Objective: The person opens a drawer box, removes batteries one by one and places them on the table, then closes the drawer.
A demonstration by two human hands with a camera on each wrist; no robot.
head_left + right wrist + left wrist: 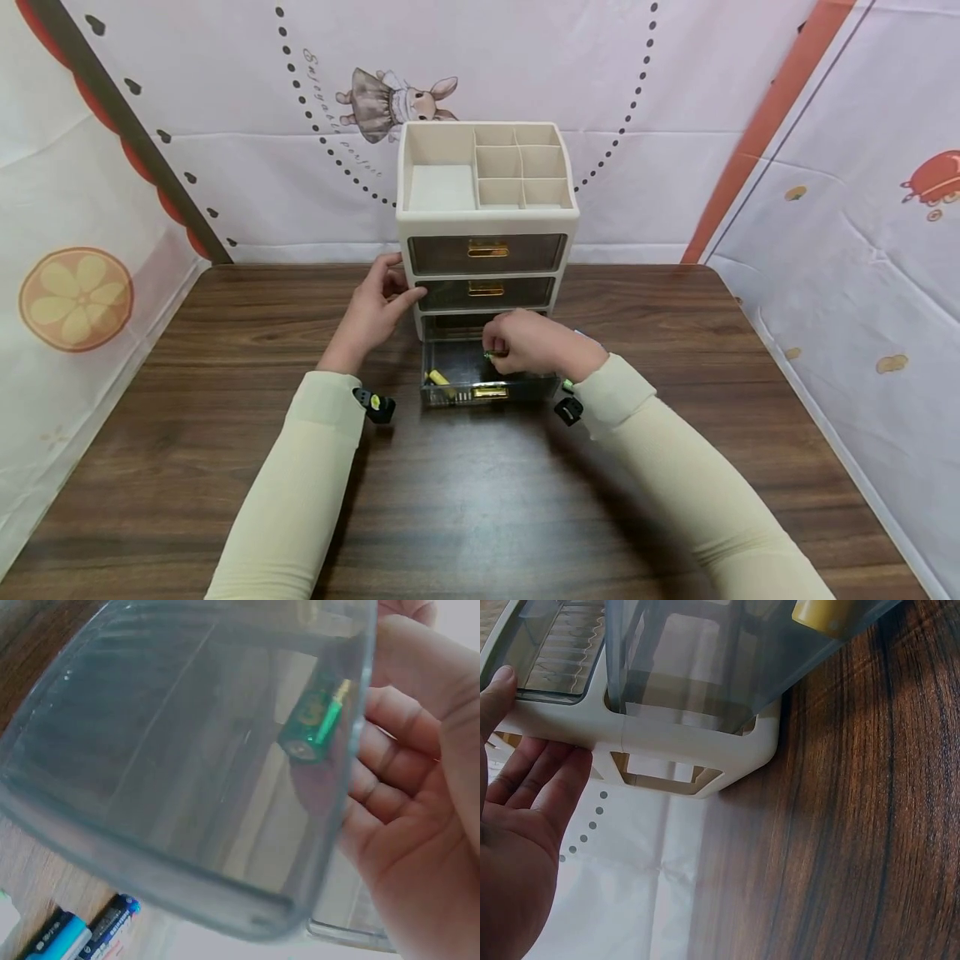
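Observation:
A cream drawer organizer (487,218) stands on the table, its bottom drawer (459,357) pulled out. My left hand (378,302) grips the organizer's left edge, thumb on the front and fingers along the side. Reaching down into the clear drawer, my right hand (525,342) holds a green battery (311,724) in its fingertips. Through the drawer wall in the right wrist view, that battery looks tilted. Inside the drawer's left front corner lies a yellow battery (441,382), which the left wrist view shows in part.
A blue battery (64,937) and a dark blue one (111,928) lie on the table beside the drawer. Two upper drawers with gold handles (487,249) are closed. Divided compartments (521,162) form the organizer's top. A printed cloth (247,175) hangs behind the table.

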